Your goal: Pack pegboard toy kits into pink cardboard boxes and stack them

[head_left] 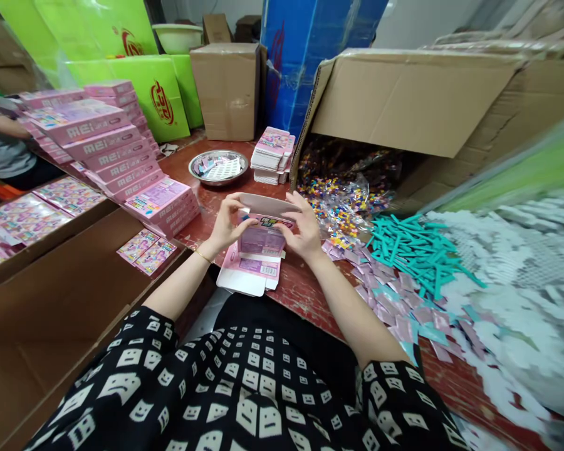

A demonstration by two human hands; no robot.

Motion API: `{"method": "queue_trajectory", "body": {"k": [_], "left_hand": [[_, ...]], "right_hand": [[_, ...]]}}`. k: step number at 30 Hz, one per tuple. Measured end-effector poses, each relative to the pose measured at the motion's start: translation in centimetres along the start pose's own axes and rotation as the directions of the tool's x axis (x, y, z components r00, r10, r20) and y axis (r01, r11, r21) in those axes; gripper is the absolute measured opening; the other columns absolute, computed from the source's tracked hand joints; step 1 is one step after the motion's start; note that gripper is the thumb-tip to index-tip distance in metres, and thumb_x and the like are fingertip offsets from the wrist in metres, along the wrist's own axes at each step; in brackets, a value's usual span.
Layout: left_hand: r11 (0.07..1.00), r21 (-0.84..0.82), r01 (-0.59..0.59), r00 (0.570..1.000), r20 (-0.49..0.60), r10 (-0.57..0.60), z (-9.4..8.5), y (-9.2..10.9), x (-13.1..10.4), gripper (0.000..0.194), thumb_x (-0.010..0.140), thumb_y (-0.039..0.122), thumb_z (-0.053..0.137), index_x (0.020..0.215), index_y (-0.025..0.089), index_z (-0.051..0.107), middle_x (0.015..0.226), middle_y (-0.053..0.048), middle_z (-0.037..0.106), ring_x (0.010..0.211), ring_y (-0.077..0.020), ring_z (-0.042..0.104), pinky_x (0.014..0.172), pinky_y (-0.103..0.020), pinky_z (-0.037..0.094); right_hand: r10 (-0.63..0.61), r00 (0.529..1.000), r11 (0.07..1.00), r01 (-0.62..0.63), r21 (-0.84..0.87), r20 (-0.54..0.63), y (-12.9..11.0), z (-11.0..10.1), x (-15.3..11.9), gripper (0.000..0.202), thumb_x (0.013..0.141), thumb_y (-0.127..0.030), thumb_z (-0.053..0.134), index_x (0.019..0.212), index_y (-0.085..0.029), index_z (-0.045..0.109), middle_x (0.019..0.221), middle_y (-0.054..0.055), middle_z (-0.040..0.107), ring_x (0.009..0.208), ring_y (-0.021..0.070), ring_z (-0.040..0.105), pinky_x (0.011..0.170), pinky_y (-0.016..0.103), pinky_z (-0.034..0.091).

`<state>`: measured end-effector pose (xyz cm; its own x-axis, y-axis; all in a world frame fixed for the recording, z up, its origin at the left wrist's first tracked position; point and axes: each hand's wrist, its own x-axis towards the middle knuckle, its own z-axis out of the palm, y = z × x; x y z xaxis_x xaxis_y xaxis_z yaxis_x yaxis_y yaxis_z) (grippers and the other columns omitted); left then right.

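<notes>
Between my two hands is a pink printed cardboard box (263,241), partly unfolded, its flap tilted up at the far side. My left hand (228,220) grips its left edge, thumb on the printed face and fingers behind. On the opposite edge, my right hand (304,228) pinches the card the same way. Another pink printed card piece with a white flap (242,285) lies below, at the table's near edge; whether it belongs to the same box I cannot tell.
Pink boxes (117,150) are stacked at left beside an open carton (51,300). A metal bowl (217,168) and flat pink cartons (271,153) stand ahead. Rightward lie bagged colored beads (338,200), teal sticks (407,247), small packets (390,294) and white pieces (493,250). Another person's arm (7,125) shows far left.
</notes>
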<state>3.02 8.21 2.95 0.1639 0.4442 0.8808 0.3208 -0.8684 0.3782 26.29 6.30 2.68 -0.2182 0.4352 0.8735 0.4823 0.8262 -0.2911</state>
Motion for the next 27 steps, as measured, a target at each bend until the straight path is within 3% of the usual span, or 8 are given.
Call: {"method": "queue_trajectory", "body": {"k": [3,5,8,12,16,21,27], "left_hand": [[0.995,-0.1,-0.022,1.0,-0.002,0.022,0.0,-0.1,0.0,0.069,0.087,0.042,0.073,0.14,0.03,0.031,0.117,-0.008,0.056,0.104,-0.0178,0.065,0.083,-0.033,0.057],[0.998,-0.059,-0.033,0.992,0.123,0.04,-0.6,-0.2,0.3,0.054,0.09,0.038,0.069,0.137,0.028,0.046,0.11,-0.006,0.057,0.102,-0.0182,0.065,0.087,-0.036,0.057],[0.997,-0.016,-0.072,0.958,0.277,0.073,-1.8,0.4,1.3,0.029,0.088,0.04,0.07,0.112,0.023,0.069,0.112,-0.009,0.062,0.107,-0.022,0.065,0.093,-0.04,0.056],[1.0,-0.022,-0.021,0.924,0.382,0.028,-2.9,1.9,2.7,0.026,0.093,0.038,0.064,0.112,0.022,0.072,0.114,-0.011,0.071,0.104,-0.0207,0.07,0.092,-0.038,0.057],[0.996,-0.067,0.064,0.921,0.388,-0.033,-3.1,2.9,3.3,0.029,0.093,0.039,0.063,0.114,0.02,0.071,0.112,-0.012,0.075,0.105,-0.0209,0.071,0.093,-0.037,0.056],[0.982,-0.062,0.178,0.926,0.347,-0.146,-2.7,2.5,2.9,0.031,0.096,0.041,0.059,0.112,0.018,0.071,0.106,-0.011,0.076,0.093,-0.0182,0.073,0.079,-0.028,0.058],[0.993,-0.112,-0.026,0.951,0.302,0.059,-2.0,0.7,0.8,0.033,0.098,0.045,0.053,0.12,0.024,0.068,0.131,-0.015,0.066,0.121,-0.024,0.065,0.102,-0.043,0.053]], "right_hand": [[-0.046,0.998,0.999,0.046,0.003,-0.036,-0.2,-0.2,-0.1,0.033,0.087,-0.041,0.072,0.112,-0.027,0.055,0.121,0.009,0.067,0.124,0.0287,0.062,0.105,0.059,0.051],[-0.04,0.999,0.999,0.04,0.011,0.029,-0.3,-0.4,0.2,0.041,0.083,-0.046,0.075,0.114,-0.025,0.061,0.114,0.01,0.069,0.113,0.0282,0.067,0.1,0.054,0.055],[0.023,0.987,0.998,-0.03,0.047,0.157,-0.9,-1.2,1.4,0.029,0.084,-0.048,0.073,0.101,-0.024,0.073,0.11,0.01,0.069,0.104,0.0256,0.068,0.091,0.046,0.06],[0.104,0.943,0.979,-0.154,0.136,0.315,-2.2,-2.4,3.6,0.021,0.09,-0.04,0.066,0.101,-0.027,0.078,0.115,0.008,0.073,0.106,0.0232,0.07,0.095,0.045,0.058],[0.12,0.894,0.95,-0.23,0.211,0.432,-3.0,-2.7,5.2,0.024,0.089,-0.038,0.068,0.107,-0.027,0.078,0.113,0.005,0.075,0.103,0.0209,0.072,0.095,0.042,0.058],[0.156,0.896,0.93,-0.275,0.243,0.417,-2.3,-2.1,5.4,0.029,0.09,-0.038,0.065,0.11,-0.022,0.077,0.106,0.007,0.078,0.094,0.0207,0.074,0.089,0.04,0.06],[0.05,0.905,0.955,-0.167,0.245,0.423,-0.6,-1.6,3.3,0.033,0.094,-0.046,0.057,0.117,-0.03,0.074,0.118,0.004,0.075,0.111,0.0216,0.07,0.099,0.043,0.055]]}}
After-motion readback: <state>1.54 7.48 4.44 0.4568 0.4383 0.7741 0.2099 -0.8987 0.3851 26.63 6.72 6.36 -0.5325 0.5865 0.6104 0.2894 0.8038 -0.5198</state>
